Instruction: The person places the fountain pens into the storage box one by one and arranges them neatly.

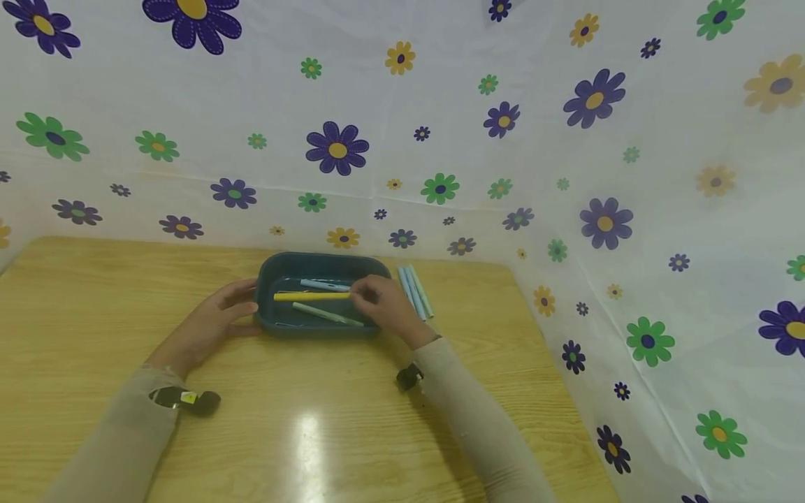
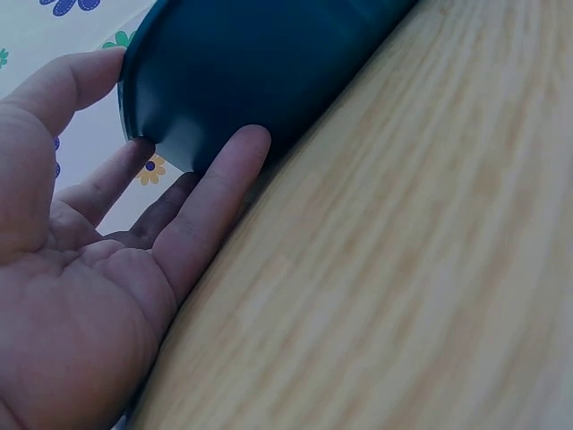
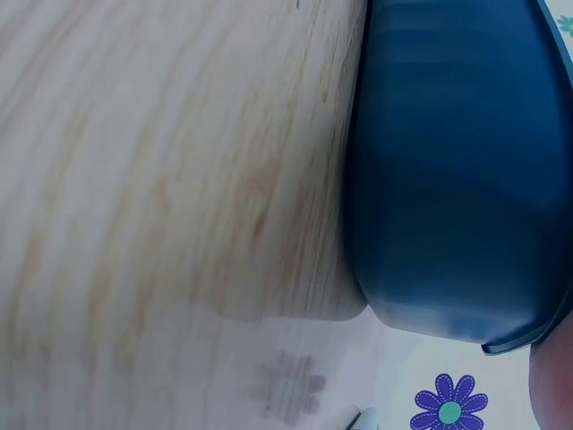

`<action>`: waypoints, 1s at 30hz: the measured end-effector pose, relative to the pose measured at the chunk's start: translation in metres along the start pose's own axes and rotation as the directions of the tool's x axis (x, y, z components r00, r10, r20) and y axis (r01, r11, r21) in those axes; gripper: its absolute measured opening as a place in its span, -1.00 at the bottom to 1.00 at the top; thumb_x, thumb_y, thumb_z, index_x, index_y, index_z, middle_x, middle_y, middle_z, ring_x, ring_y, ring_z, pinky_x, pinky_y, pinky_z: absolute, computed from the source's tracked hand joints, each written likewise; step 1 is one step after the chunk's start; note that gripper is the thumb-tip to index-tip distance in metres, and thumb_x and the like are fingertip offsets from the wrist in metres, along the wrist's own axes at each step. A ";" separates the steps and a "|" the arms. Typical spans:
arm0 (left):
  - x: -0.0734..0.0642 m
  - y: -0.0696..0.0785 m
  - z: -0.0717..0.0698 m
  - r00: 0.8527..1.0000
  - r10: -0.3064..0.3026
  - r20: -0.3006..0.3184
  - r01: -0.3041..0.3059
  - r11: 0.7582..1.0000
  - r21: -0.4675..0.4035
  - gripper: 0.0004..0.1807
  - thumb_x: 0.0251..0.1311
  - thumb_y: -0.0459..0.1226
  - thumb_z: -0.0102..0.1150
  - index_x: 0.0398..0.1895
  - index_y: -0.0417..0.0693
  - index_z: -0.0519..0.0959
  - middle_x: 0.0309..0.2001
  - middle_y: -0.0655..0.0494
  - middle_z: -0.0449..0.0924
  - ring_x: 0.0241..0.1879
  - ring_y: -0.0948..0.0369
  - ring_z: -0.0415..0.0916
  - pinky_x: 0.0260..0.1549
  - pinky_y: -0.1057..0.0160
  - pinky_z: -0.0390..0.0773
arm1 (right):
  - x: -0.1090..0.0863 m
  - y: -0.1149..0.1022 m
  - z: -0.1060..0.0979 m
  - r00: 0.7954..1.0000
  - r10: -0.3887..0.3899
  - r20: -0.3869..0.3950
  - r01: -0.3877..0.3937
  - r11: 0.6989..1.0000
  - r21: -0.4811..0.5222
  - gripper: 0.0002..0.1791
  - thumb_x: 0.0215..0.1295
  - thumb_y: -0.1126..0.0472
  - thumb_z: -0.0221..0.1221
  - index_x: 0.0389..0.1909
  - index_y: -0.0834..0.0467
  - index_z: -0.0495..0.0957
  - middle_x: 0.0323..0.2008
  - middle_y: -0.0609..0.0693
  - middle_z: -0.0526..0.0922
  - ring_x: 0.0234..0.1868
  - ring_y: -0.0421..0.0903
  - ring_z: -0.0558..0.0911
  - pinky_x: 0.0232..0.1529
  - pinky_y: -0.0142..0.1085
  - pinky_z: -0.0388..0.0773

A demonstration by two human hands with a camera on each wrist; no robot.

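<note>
Pinching the yellow stick [image 1: 308, 297] by its right end in the right hand's grip [image 1: 381, 302], over the blue tray [image 1: 323, 333]; touching the tray's left end with the spread left hand [image 1: 216, 314]; apparently placing or removing, next probably requiring a steady pinch until release.

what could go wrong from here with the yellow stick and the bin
The right hand pinches the yellow stick near one end, so it might tilt or slip. The left hand touches one end of the bin; a hard push could slide it along the table. The row of sticks beside the bin lies close to the right hand and might get knocked.
</note>
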State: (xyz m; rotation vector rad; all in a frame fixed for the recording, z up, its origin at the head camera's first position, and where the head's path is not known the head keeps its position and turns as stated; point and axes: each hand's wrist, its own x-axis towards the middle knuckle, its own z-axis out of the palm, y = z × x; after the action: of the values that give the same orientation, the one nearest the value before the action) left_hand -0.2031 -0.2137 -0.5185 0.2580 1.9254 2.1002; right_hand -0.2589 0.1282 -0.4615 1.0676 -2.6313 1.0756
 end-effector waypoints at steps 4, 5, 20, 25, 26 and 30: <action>0.000 0.001 0.001 1.000 -0.003 -0.009 0.003 1.000 -0.014 -0.34 0.31 -0.13 0.09 0.44 0.10 0.13 0.39 -0.05 0.10 0.18 0.17 0.40 0.03 0.01 0.57 | -0.001 0.002 -0.001 1.000 -0.013 -0.015 0.013 1.000 -0.019 -0.90 0.30 0.18 0.16 -0.23 0.06 0.61 -0.29 -0.15 0.63 -0.29 -0.32 0.54 -0.23 -0.47 0.57; 0.000 0.001 0.001 1.000 -0.005 -0.013 0.005 1.000 -0.019 -0.34 0.31 -0.14 0.10 0.43 0.09 0.13 0.39 -0.03 0.11 0.17 0.17 0.40 0.03 0.01 0.57 | -0.001 0.002 -0.002 1.000 -0.017 -0.022 0.017 1.000 -0.026 -0.90 0.30 0.18 0.17 -0.23 0.06 0.62 -0.29 -0.16 0.63 -0.29 -0.33 0.54 -0.23 -0.48 0.57; -0.004 0.007 0.006 1.000 -0.008 -0.017 0.008 1.000 0.002 -0.33 0.32 -0.13 0.08 0.45 0.05 0.10 0.41 -0.08 0.08 0.15 0.21 0.42 0.04 0.03 0.57 | -0.003 0.013 -0.023 1.000 0.007 -0.022 -0.009 0.996 -0.094 -0.91 0.30 0.22 0.15 -0.23 0.06 0.60 -0.26 -0.16 0.63 -0.25 -0.28 0.54 -0.17 -0.46 0.56; -0.004 0.007 0.005 1.000 -0.014 -0.024 0.014 1.000 -0.003 -0.33 0.30 -0.11 0.10 0.44 0.08 0.12 0.40 -0.03 0.09 0.17 0.18 0.41 0.04 0.03 0.58 | -0.005 0.016 -0.032 0.999 0.013 -0.030 -0.016 0.993 -0.114 -0.92 0.31 0.18 0.15 -0.25 0.02 0.61 -0.30 -0.20 0.61 -0.30 -0.28 0.52 -0.26 -0.44 0.54; -0.003 0.006 0.005 1.000 -0.010 -0.021 0.010 1.000 -0.006 -0.33 0.30 -0.12 0.10 0.44 0.08 0.12 0.40 -0.04 0.09 0.17 0.17 0.40 0.04 0.03 0.58 | -0.006 0.016 -0.034 0.999 0.018 -0.029 -0.021 0.993 -0.116 -0.91 0.32 0.17 0.15 -0.25 0.02 0.61 -0.30 -0.20 0.61 -0.30 -0.28 0.52 -0.27 -0.43 0.54; -0.003 0.004 0.004 1.000 0.002 -0.005 -0.002 1.000 -0.001 -0.35 0.33 -0.14 0.06 0.44 0.08 0.12 0.41 -0.08 0.08 0.19 0.15 0.39 0.04 0.05 0.58 | -0.008 0.018 -0.043 0.998 0.053 -0.035 -0.057 0.991 -0.118 -0.91 0.32 0.15 0.14 -0.25 0.02 0.61 -0.28 -0.19 0.62 -0.28 -0.27 0.54 -0.22 -0.37 0.57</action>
State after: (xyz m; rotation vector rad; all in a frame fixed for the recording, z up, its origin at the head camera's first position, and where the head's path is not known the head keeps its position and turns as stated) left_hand -0.1998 -0.2112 -0.5135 0.2551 1.9279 2.1046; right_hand -0.2710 0.1693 -0.4428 0.9520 -2.6754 0.9245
